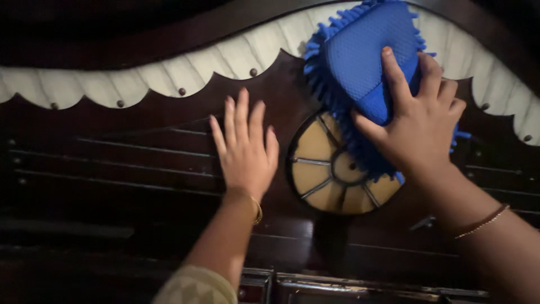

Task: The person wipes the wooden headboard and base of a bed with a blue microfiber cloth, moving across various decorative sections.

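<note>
My right hand point(419, 121) grips a blue fringed cleaning mitt point(360, 50) and presses it against a dark carved wooden panel point(140, 163). The mitt covers the upper right part of a round tan inlay with spokes point(329, 169) set in the panel. My left hand point(244, 146) lies flat on the dark wood just left of the inlay, fingers together and pointing up, holding nothing. Both wrists wear thin bangles.
A cream scalloped trim with small round studs point(169, 73) runs in a wave across the top of the panel. Horizontal grooves cross the dark wood at left. A shiny ledge point(360, 284) runs along the bottom edge.
</note>
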